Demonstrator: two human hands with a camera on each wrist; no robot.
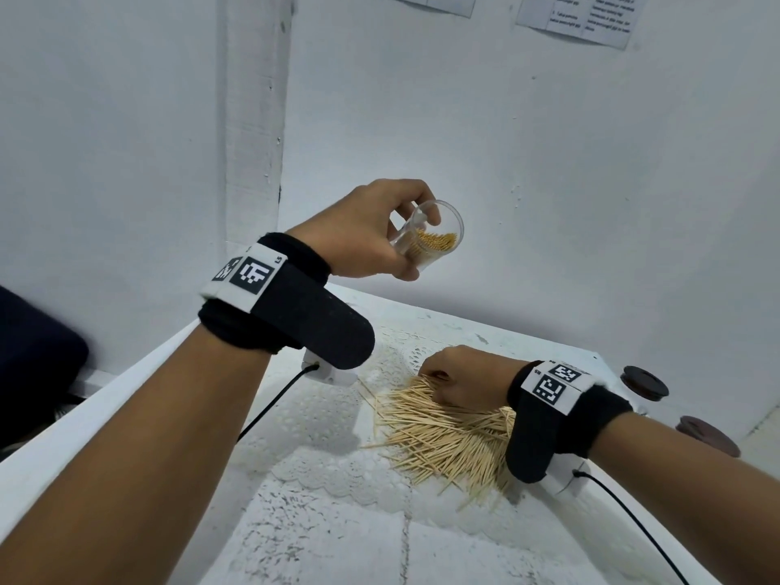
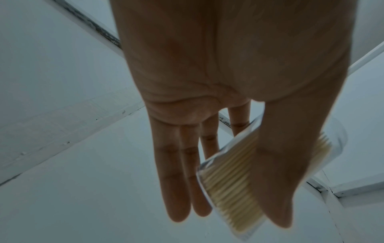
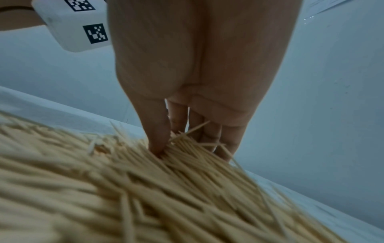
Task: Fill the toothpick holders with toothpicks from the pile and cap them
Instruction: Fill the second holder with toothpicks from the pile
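Left hand up off the tabletop, fingers & thumb wrapped round clear holder, approx half full, tipped mouth toward the right, prob. for easy loading. Right hand down in toothpick pile mid-tabletop, thumb & fingers closing on a bunch. Two dark caps parked at far right edge, out of the way until filled.

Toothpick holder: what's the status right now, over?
Left hand holds clear holder raised, part full, uncapped. Right hand pinching toothpicks from pile. Nothing in the way.
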